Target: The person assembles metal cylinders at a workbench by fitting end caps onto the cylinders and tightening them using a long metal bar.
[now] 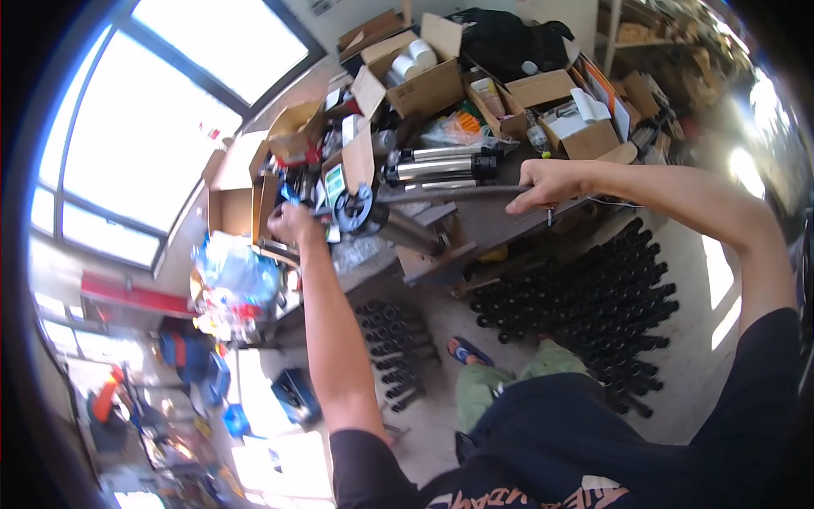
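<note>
My right hand [547,185] is closed around the far right end of a long grey bar [454,195], which runs level above the bench. At its left end the bar meets a round grey-black fitting [353,209] with openings in its face. That fitting sits at the upper end of a thick metal tube [411,231], which slants down to the right over the bench edge. My left hand [292,222] is closed just left of the fitting; what it grips is hidden by the fingers. A small blue item [288,193] shows right above it.
Silver tubes with black ends [445,166] lie on the bench behind the bar. Open cardboard boxes [420,81] crowd the back. Many black tubes stand packed on the floor [585,305]. Clear plastic bottles [237,271] pile at the left end, beside windows [161,102].
</note>
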{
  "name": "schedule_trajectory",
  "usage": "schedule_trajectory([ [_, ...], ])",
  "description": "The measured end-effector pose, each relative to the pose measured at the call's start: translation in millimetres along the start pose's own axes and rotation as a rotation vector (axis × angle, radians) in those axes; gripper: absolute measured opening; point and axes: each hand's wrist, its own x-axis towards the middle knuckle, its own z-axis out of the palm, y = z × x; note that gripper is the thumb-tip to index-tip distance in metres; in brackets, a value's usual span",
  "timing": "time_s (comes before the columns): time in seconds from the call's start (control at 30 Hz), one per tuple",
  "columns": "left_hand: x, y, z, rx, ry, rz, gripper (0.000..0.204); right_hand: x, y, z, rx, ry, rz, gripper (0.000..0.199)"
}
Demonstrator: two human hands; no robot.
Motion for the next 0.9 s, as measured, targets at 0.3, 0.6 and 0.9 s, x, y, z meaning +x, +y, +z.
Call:
schedule_trajectory([
  [0.3, 37, 18, 73, -0.501, -0.876, -0.037, 0.005, 24, -36, 213, 0.755, -0.011, 0.092, 0.045],
  [0.6, -75, 102, 120, -0.583, -1.664, 0.041, 0.021, 177, -168, 432, 1.327, 0.523, -0.379, 0.027],
  [0.9, -30, 9, 83, -0.269, -1.748, -0.219, 0.041, 239, -196, 429, 0.989, 0.903, -0.264, 0.023],
])
